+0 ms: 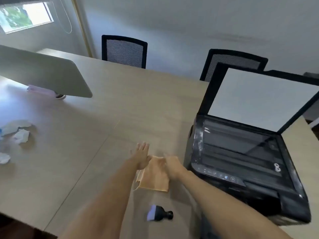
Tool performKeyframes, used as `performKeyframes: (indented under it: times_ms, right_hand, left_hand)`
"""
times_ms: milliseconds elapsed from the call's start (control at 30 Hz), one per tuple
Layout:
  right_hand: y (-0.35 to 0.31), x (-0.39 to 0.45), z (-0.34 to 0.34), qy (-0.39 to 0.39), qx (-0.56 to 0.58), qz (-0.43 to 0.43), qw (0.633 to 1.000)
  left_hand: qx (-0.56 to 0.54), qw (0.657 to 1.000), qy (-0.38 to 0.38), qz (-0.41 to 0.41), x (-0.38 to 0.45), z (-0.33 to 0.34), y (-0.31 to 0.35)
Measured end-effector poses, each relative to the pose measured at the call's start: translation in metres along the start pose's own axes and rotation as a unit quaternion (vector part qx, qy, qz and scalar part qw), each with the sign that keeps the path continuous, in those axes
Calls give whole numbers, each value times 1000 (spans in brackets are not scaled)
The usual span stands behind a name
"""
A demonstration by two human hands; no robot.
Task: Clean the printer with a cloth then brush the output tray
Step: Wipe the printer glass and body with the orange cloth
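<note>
I see the orange-tan cloth (154, 175) lying on the wooden table (72, 152), just left of the printer (241, 163). My right hand (170, 167) is curled over the cloth's upper right corner, fingers closed around the fabric there, so it has the cloth pinched at that edge. My left hand (142, 156) lies flat and open at the cloth's ten o'clock corner, fingers spread and pointing away from me, the heel of the palm touching the cloth's edge; it grips nothing.

The black printer sits at three o'clock from the cloth, on the table's right end. Its scanner lid (259, 99) stands raised, white underside facing me, and the glass bed below shows whitish smears along its left rim. The control strip runs along the near edge; I cannot make out the output tray through the motion blur.

At six o'clock from the cloth, nearer me, a small brush (158, 215) with a black knob handle and pale bristles lies on its side, apart from both arms.

At nine o'clock, well apart, crumpled papers (16, 131) lie scattered. Two mesh-back chairs (124, 51) stand at twelve o'clock beyond the table.
</note>
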State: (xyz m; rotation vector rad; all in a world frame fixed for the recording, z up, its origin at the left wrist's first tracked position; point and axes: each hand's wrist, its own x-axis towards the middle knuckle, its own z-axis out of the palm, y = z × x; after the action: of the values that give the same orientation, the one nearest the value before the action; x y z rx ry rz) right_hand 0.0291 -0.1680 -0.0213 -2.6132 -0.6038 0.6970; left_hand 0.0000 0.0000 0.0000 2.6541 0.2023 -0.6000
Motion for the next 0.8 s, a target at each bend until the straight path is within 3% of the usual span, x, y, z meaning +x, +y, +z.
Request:
performKeyframes:
  times_ms: [133, 267, 333, 433, 500, 600, 700, 800]
  right_hand:
    - [10, 3, 25, -10, 50, 84, 995]
    - [17, 1, 32, -46, 1, 108, 993]
    - [22, 1, 37, -49, -6, 108, 993]
    - [22, -2, 37, -18, -8, 103, 995]
    - [21, -3, 37, -1, -39, 94, 995]
    - [19, -6, 42, -21, -38, 90, 995]
    - [14, -20, 40, -15, 27, 76, 997]
    - [11, -39, 42, 20, 108, 51, 993]
  left_hand:
    - [46, 998, -35, 1, 19, 31, -14]
    - [42, 997, -56, 12, 33, 57, -20]
    - [37, 999, -35, 19, 33, 66, -22]
    - [33, 997, 53, 37, 31, 69, -21]
    - [-3, 996, 83, 34, 30, 69, -22]
    - [-65, 996, 55, 18, 27, 66, -27]
    - [-137, 989, 46, 44, 11, 54, -30]
    - [-297, 951, 74, 44, -10, 41, -29]
